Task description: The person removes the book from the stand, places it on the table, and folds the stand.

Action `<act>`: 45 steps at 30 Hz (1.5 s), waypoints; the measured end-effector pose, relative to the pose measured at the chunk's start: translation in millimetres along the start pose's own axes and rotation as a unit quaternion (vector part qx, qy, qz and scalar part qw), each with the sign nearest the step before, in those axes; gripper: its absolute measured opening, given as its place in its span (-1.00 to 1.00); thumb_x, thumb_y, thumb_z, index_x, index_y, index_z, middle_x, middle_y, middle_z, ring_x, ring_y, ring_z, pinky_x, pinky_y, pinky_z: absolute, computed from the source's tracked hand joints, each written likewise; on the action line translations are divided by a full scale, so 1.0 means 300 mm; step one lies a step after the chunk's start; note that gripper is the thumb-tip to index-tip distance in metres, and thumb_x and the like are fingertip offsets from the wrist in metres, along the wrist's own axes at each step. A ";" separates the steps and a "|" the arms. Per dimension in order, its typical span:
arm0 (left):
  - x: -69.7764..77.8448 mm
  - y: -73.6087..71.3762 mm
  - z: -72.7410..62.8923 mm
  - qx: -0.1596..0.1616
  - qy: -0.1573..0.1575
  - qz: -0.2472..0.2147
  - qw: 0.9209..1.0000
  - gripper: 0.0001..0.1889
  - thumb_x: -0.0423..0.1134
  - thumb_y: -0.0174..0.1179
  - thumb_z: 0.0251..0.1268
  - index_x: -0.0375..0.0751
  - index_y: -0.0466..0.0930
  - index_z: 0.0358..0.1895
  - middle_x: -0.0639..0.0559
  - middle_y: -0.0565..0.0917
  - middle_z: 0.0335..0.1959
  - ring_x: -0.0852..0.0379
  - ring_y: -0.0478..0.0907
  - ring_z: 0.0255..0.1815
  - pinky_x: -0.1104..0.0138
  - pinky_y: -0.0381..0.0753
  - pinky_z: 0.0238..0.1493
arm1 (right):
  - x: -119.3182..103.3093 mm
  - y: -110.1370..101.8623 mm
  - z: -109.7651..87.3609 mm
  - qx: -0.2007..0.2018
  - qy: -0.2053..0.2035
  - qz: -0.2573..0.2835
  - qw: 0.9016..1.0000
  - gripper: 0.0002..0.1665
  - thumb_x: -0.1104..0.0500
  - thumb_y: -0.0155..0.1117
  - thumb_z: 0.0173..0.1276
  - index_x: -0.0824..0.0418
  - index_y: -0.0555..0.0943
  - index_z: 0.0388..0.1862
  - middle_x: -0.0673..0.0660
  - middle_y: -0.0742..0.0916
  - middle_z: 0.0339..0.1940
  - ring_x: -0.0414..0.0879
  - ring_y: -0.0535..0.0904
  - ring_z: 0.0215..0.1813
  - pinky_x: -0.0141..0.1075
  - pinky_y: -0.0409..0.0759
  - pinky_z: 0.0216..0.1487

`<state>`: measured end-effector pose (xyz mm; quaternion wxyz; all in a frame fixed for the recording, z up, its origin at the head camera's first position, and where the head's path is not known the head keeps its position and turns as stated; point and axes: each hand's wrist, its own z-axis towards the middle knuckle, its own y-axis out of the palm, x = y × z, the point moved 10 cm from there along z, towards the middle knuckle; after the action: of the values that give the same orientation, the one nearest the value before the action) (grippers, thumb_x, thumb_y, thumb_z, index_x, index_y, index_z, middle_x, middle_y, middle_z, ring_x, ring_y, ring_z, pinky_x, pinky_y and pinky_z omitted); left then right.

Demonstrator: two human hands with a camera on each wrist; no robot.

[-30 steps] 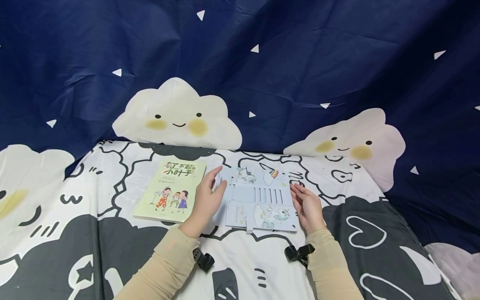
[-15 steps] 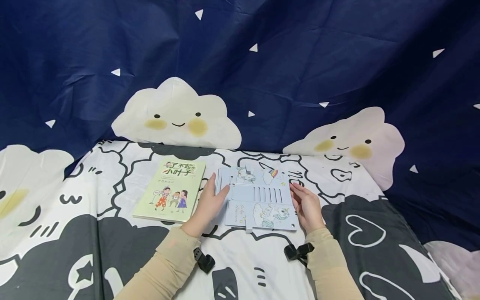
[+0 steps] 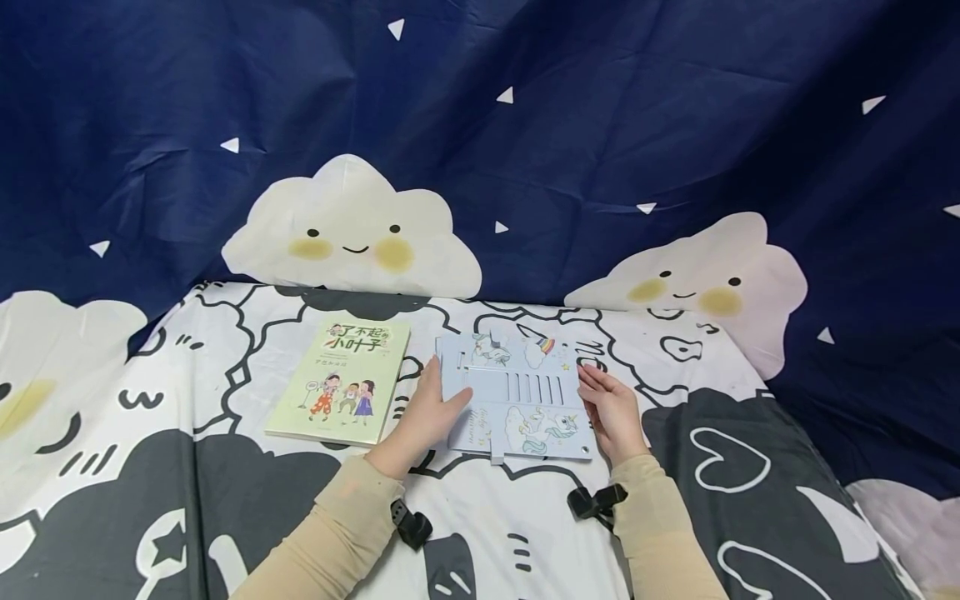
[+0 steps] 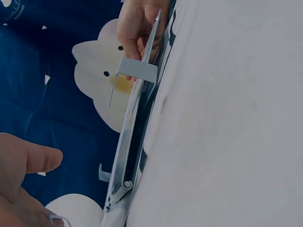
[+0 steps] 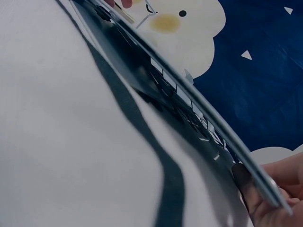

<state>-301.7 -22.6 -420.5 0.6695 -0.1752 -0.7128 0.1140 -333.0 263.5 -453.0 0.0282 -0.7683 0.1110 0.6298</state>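
Observation:
A light blue book stand (image 3: 536, 387) with unicorn drawings and a row of slots lies low over the printed cloth. My left hand (image 3: 427, 412) is at its left edge, thumb stretched out over the panel in the head view. In the left wrist view that thumb (image 4: 45, 158) stands apart from the panel. My right hand (image 3: 615, 408) pinches the stand's right edge. The right wrist view has the raised panel (image 5: 189, 90) running between the fingers of that hand (image 5: 270, 198), with a gap beneath it. A small clip (image 3: 497, 458) projects from the near edge.
Left of the stand lies a green book (image 3: 341, 379) with cartoon figures on its cover. A black-and-white patterned cloth (image 3: 517, 533) covers the surface. Behind hangs a dark blue curtain (image 3: 480, 125) with cloud shapes.
My left hand has slid toward me along the stand's left edge, its thumb moving over the panel, and more of the far left corner shows. The right hand keeps its hold.

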 end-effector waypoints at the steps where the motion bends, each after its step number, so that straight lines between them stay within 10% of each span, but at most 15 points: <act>1: 0.000 0.001 0.001 -0.001 0.001 0.002 1.000 -0.12 -0.10 0.06 0.46 -0.43 -0.28 0.57 -0.37 -0.19 0.61 -0.28 -0.25 0.63 -0.10 -0.19 0.60 | 0.000 0.000 -0.001 -0.001 -0.001 -0.003 1.000 -0.32 0.43 0.05 0.45 0.28 0.25 0.53 0.19 0.42 0.51 -0.11 0.42 0.46 -0.61 0.57 0.08; 16: 0.002 -0.004 0.010 -0.002 0.014 -0.013 1.000 -0.18 -0.17 0.08 0.42 -0.41 -0.15 0.57 -0.34 -0.10 0.61 -0.28 -0.15 0.62 -0.09 -0.14 0.60 | -0.004 0.003 -0.008 0.005 -0.002 -0.025 1.000 -0.34 0.46 0.09 0.42 0.32 0.30 0.49 0.25 0.42 0.49 0.00 0.36 0.50 -0.58 0.55 0.13; 26: -0.003 -0.001 0.016 -0.007 0.020 -0.005 1.000 -0.24 -0.18 0.07 0.43 -0.39 -0.05 0.56 -0.31 -0.02 0.60 -0.23 -0.13 0.63 -0.06 -0.13 0.61 | 0.001 -0.004 -0.003 0.019 0.004 -0.030 0.999 -0.37 0.46 0.13 0.39 0.33 0.37 0.44 0.26 0.45 0.47 -0.31 0.57 0.18 -0.62 0.58 0.04; 45: 0.000 0.030 0.020 -0.075 0.050 0.127 0.988 -0.20 -0.13 0.10 0.43 -0.43 -0.08 0.55 -0.38 -0.03 0.59 -0.31 -0.22 0.62 -0.14 -0.13 0.59 | 0.009 -0.006 -0.004 0.025 0.011 -0.033 0.999 -0.39 0.43 0.15 0.39 0.30 0.41 0.42 0.24 0.47 0.46 -0.41 0.59 0.04 -0.62 0.59 -0.02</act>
<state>-306.8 -14.0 -424.5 0.6695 -0.3194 -0.6569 0.1349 -330.9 264.7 -455.4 0.0668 -0.7775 0.1019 0.6170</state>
